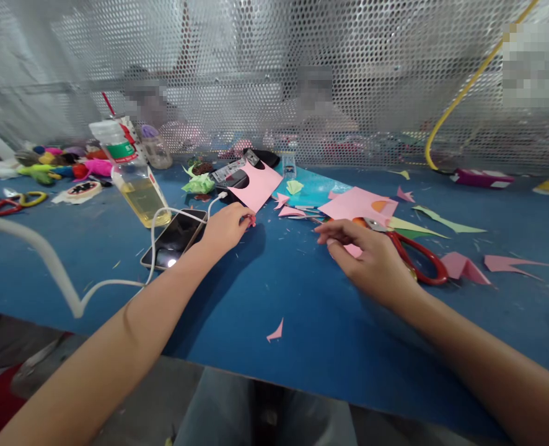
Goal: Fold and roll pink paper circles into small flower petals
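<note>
My left hand (228, 227) is closed in a pinch, with a small pink piece (252, 220) at its fingertips; its exact kind is hard to make out. Just beyond lies a pink paper sheet (261, 186) with curved cut-outs. My right hand (370, 259) hovers low over the table, fingers loosely bent and apart, holding nothing visible. Beside it rest red-handled scissors (421, 257), partly hidden by the hand. Another pink paper sheet (358, 203) lies past its fingers. Thin metal blades or tool tips (302, 214) show between the hands.
A phone (179, 238) with a white cable and a tilted bottle of yellowish liquid (139, 192) stand left. Paper scraps (463, 267) lie right; one pink scrap (276, 331) is near the front. Red-and-yellow-handled scissors (12, 204) lie far left. A perforated metal screen (256, 62) borders the back.
</note>
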Action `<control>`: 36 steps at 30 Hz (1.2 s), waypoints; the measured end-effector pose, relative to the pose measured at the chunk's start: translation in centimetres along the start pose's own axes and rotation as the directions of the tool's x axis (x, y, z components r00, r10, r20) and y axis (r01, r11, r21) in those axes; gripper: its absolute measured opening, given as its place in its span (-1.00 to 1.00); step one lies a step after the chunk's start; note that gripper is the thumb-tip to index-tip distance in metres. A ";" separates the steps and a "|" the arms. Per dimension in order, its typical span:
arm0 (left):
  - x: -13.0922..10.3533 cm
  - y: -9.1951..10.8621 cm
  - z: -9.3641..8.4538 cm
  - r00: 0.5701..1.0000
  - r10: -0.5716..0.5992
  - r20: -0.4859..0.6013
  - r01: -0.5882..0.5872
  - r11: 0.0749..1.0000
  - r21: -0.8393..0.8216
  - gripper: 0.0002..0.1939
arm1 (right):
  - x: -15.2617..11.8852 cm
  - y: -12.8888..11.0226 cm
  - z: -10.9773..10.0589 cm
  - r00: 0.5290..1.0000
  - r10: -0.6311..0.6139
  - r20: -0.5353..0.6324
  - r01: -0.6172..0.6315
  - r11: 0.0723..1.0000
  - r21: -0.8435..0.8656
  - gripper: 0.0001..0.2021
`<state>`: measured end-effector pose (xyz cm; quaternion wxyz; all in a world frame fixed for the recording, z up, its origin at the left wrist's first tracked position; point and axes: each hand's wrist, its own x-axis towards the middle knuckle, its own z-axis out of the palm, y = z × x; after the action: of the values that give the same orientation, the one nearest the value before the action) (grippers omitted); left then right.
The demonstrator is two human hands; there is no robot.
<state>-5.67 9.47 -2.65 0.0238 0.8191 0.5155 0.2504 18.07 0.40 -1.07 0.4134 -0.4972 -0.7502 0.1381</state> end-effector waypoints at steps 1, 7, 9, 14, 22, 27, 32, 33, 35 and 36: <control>0.0 -0.1 0.1 1.000 -0.010 -0.013 0.010 1.000 -0.002 -0.79 | 0.1 0.2 -0.1 1.000 -0.001 -0.005 0.001 1.000 -0.004 -0.81; -0.1 0.3 -0.7 0.988 -0.066 -0.140 0.060 0.997 -0.043 -0.71 | 0.9 1.8 -0.8 0.997 0.004 -0.076 -0.004 1.000 0.001 -0.78; -0.2 1.3 -1.6 0.985 -0.055 -0.166 0.046 0.997 -0.055 -0.70 | 1.2 2.4 -1.0 0.994 0.031 -0.107 -0.032 0.999 -0.008 -0.78; 1.2 4.7 -2.8 0.997 0.037 -0.068 -0.039 0.999 -0.027 -0.76 | 1.6 3.1 -1.0 0.985 0.088 -0.149 -0.090 0.996 -0.006 -0.78; 6.1 6.7 2.8 0.942 0.271 0.198 -0.279 0.960 0.016 -0.69 | 2.2 4.4 -1.9 0.976 0.119 -0.180 -0.136 0.987 -0.089 -0.75; 6.5 7.8 4.3 0.895 0.408 0.179 -0.407 0.912 -0.047 -0.81 | 2.4 6.1 -2.2 0.992 0.124 -0.033 -0.128 0.971 -0.200 -0.68; 5.6 8.9 4.2 0.884 0.450 0.124 -0.439 0.892 -0.103 -0.79 | 2.3 6.1 -2.1 0.984 0.123 0.131 -0.093 0.972 -0.215 -0.68; 5.2 9.1 4.1 0.889 0.446 0.100 -0.436 0.893 -0.110 -0.78 | 2.3 6.0 -2.2 0.982 0.126 0.141 -0.095 0.973 -0.209 -0.71; 4.3 9.7 3.7 0.891 0.450 0.062 -0.441 0.889 -0.124 -0.76 | 2.4 5.8 -2.2 0.982 0.136 0.130 -0.109 0.975 -0.193 -0.71; 3.8 10.1 3.5 0.878 0.474 0.069 -0.462 0.876 -0.137 -0.77 | 2.5 5.9 -2.3 0.983 0.144 0.111 -0.123 0.975 -0.184 -0.69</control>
<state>5.59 8.82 -1.24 0.0361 0.9282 0.2845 0.2369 23.08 4.81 -2.11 0.3104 -0.5717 -0.7484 0.1292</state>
